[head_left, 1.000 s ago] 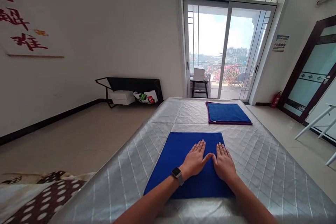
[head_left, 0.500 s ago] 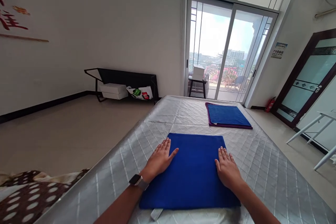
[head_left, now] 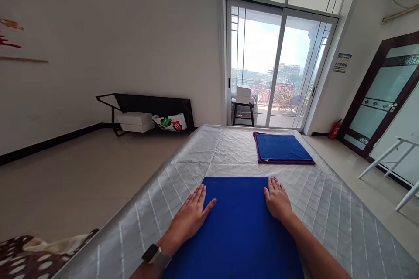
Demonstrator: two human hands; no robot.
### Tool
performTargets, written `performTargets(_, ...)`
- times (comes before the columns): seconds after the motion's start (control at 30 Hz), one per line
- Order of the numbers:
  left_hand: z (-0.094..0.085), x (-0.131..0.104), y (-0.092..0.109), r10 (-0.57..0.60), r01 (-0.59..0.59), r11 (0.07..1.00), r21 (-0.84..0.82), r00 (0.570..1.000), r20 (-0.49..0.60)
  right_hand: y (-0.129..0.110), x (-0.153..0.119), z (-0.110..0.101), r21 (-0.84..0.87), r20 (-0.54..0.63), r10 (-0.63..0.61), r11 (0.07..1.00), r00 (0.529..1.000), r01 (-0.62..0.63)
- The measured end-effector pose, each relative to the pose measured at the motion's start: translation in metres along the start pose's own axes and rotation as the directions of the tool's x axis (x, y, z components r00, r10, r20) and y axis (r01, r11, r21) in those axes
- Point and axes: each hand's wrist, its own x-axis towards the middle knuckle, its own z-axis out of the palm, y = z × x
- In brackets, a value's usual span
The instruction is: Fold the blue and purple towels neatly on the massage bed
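Note:
A blue folded cloth [head_left: 238, 226] lies flat on the silver quilted mattress [head_left: 157, 209], its near edge cut off by the bottom of the view. My left hand [head_left: 191, 212] rests along the cloth's left edge, palm down, with the thumb apart over the blue surface. Along the right edge, near the far right corner, my right hand [head_left: 277, 198] lies flat with its fingers stretched out. Neither hand grips anything. Farther back on the mattress is a stack of folded cloths [head_left: 283, 147], blue on top and purple beneath.
A brown polka-dot blanket [head_left: 42, 257] lies at the lower left. By the wall stands a black frame [head_left: 150, 103] with white boxes [head_left: 135, 121] and a printed bag [head_left: 170, 123]. Sliding glass doors [head_left: 278, 65] are ahead; a white-legged table [head_left: 407, 139] stands at right.
My right hand has slid forward along the cloth's right edge, towards its far corner. My left hand stays by the left edge. The view has shifted slightly, hiding the cloth's near edge.

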Motion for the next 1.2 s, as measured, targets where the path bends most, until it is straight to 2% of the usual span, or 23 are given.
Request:
performTargets(0.1, -0.002, 0.001, -0.005, 0.024, -0.024, 1.0, 0.018, 0.999, 0.023, -0.001, -0.003, 0.0, 0.02, -0.009, -0.006, 1.0, 1.0, 0.006)
performTargets(0.23, -0.011, 0.004, -0.009, -0.014, 0.006, 0.997, 0.083, 0.994, 0.105, -0.005, -0.004, -0.004, 0.037, -0.013, -0.009, 0.999, 1.0, 0.01)
performTargets(0.3, -0.018, 0.005, -0.006, -0.029, 0.012, 0.991, 0.133, 0.992, 0.126, -0.007, -0.004, -0.005, 0.052, -0.012, -0.01, 0.999, 1.0, 0.011)
performTargets(0.37, -0.026, 0.006, 0.006, -0.021, 0.0, 0.985, 0.175, 0.993, 0.117, -0.008, -0.005, -0.004, 0.064, -0.009, -0.013, 0.998, 1.0, 0.013)
performTargets(0.47, -0.034, 0.008, 0.046, 0.092, -0.107, 0.979, 0.172, 0.991, 0.093, -0.008, -0.004, -0.003, 0.069, -0.013, -0.022, 0.997, 1.0, 0.023)
performTargets(0.6, -0.031, 0.024, 0.128, 0.327, -0.334, 0.94, 0.067, 0.941, 0.091, -0.004, -0.003, 0.001, 0.058, -0.034, -0.047, 0.997, 0.998, 0.049)
performTargets(0.67, -0.024, 0.036, 0.164, 0.397, -0.399, 0.916, 0.024, 0.915, 0.078, -0.002, -0.003, 0.002, 0.053, -0.039, -0.06, 0.997, 0.997, 0.062)
performTargets(0.73, -0.016, 0.049, 0.185, 0.404, -0.405, 0.914, -0.008, 0.91, 0.097, -0.001, -0.003, 0.003, 0.051, -0.034, -0.064, 0.996, 0.997, 0.066)
performTargets(0.77, -0.011, 0.054, 0.188, 0.395, -0.395, 0.919, -0.022, 0.912, 0.114, -0.001, -0.003, 0.002, 0.053, -0.031, -0.06, 0.997, 0.998, 0.062)
performTargets(0.8, -0.008, 0.058, 0.186, 0.38, -0.379, 0.925, -0.033, 0.916, 0.129, -0.001, -0.003, 0.002, 0.056, -0.029, -0.053, 0.997, 0.998, 0.055)
performTargets(0.87, -0.003, 0.061, 0.168, 0.34, -0.337, 0.94, -0.042, 0.93, 0.14, -0.003, -0.003, 0.0, 0.068, -0.028, -0.036, 0.997, 0.999, 0.038)
performTargets(0.93, -0.003, 0.06, 0.133, 0.278, -0.275, 0.961, -0.036, 0.95, 0.144, -0.005, -0.004, -0.002, 0.077, -0.026, -0.02, 0.997, 0.999, 0.022)
performTargets(1.1, -0.016, 0.042, 0.024, 0.009, -0.015, 0.999, 0.041, 0.989, 0.148, -0.006, -0.003, -0.004, 0.065, -0.026, -0.019, 0.998, 0.999, 0.021)
performTargets(1.2, -0.027, 0.031, -0.016, -0.091, 0.085, 0.994, 0.073, 0.992, 0.089, -0.003, -0.002, -0.002, 0.057, -0.038, -0.025, 0.998, 0.999, 0.027)
